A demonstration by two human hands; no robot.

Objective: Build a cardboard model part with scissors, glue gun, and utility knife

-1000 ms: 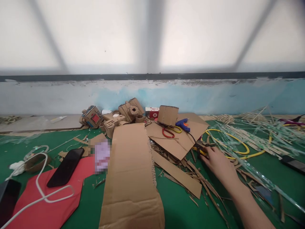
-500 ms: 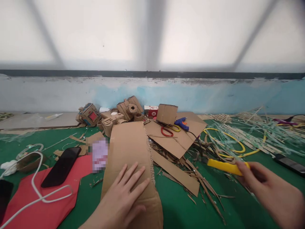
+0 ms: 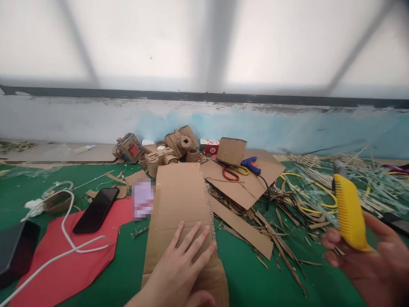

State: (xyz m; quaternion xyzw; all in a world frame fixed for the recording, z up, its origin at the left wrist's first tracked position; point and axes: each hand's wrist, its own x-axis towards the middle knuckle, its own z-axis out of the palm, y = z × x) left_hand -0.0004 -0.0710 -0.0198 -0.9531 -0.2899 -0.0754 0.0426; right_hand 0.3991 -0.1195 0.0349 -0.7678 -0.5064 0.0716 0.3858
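My left hand (image 3: 183, 266) lies flat with fingers spread on a long corrugated cardboard sheet (image 3: 183, 200) that runs away from me over the green table (image 3: 249, 277). My right hand (image 3: 370, 260) is raised at the right, its fingers wrapped round a yellow utility knife (image 3: 349, 211) that points upward with a grey tip. The right hand is blurred by motion.
Red-handled scissors (image 3: 230, 172) and a blue glue gun (image 3: 251, 164) rest on cardboard pieces behind the sheet. Small cardboard models (image 3: 128, 148) stand by the wall. A black phone (image 3: 96, 204), white cable (image 3: 67, 232) and red sheet (image 3: 73, 264) lie left. Cardboard scraps, yellow cord (image 3: 315, 209) and sticks lie right.
My right hand picked the yellow knife out of the scraps and lifted it upright toward me. My left hand came in and settled flat on the cardboard sheet.
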